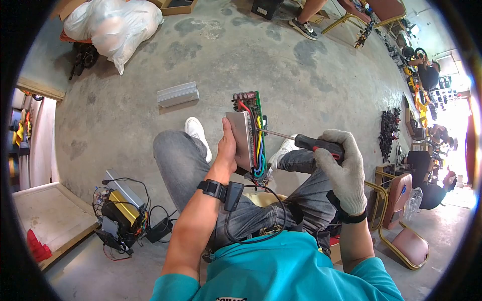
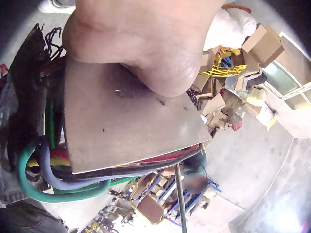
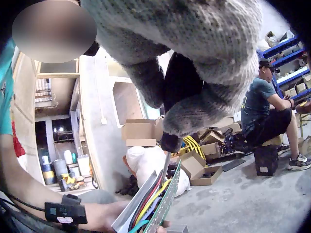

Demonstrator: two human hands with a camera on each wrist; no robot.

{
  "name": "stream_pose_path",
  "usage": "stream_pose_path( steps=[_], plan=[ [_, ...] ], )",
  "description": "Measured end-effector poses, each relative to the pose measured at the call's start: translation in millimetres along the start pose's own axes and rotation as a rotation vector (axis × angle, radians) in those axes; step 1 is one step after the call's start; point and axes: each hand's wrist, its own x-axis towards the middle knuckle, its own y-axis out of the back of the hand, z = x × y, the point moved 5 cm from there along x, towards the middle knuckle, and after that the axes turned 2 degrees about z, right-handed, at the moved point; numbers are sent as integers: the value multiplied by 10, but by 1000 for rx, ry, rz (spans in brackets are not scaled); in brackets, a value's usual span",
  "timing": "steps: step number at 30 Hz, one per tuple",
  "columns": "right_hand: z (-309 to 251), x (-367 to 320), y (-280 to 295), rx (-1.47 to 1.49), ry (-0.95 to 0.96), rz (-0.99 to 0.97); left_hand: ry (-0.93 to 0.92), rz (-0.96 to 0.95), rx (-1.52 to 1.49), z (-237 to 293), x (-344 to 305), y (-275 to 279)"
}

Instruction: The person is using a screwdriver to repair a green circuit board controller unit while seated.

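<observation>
My bare left hand [image 1: 227, 150] grips a circuit board assembly over my lap, palm and thumb against its flat metal plate [image 1: 239, 138]. Behind the plate runs the green circuit board [image 1: 259, 104], with red, yellow, blue and green wires [image 1: 260, 163] along the gap. In the left wrist view, small holes mark the plate [image 2: 131, 116] and the hand covers its upper part. My right hand [image 1: 346, 173], in a grey knit glove, holds a screwdriver [image 1: 305, 142] by its black and red handle. The screwdriver's shaft [image 3: 166, 165] reaches in among the wires; its tip is hidden.
A finned metal housing [image 1: 178, 95] lies on the concrete floor ahead. Electronic parts with cables [image 1: 123, 210] sit to the left, beside a wooden board [image 1: 55, 215]. A white bag [image 1: 113, 30] stands at the far left; chairs [image 1: 409, 246] stand on the right. Another person [image 3: 267, 104] sits farther off.
</observation>
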Motion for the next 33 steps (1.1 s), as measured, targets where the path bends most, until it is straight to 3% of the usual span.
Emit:
stream_pose_path(
  steps=[5,9,11,24,33],
  plan=[
    [-67,-11,-49,-16,75,22,35,18,16,-14,1,13],
    [-61,-12,-61,8,-6,-40,27,21,22,17,-34,-29],
    [-57,-1,-56,-13,64,-1,-6,52,42,65,-68,-75],
    [-84,-17,-54,-54,74,-16,-13,16,49,8,-8,-24],
    [-132,1,-63,-88,215,-112,-26,-10,45,50,-57,-84]
  ],
)
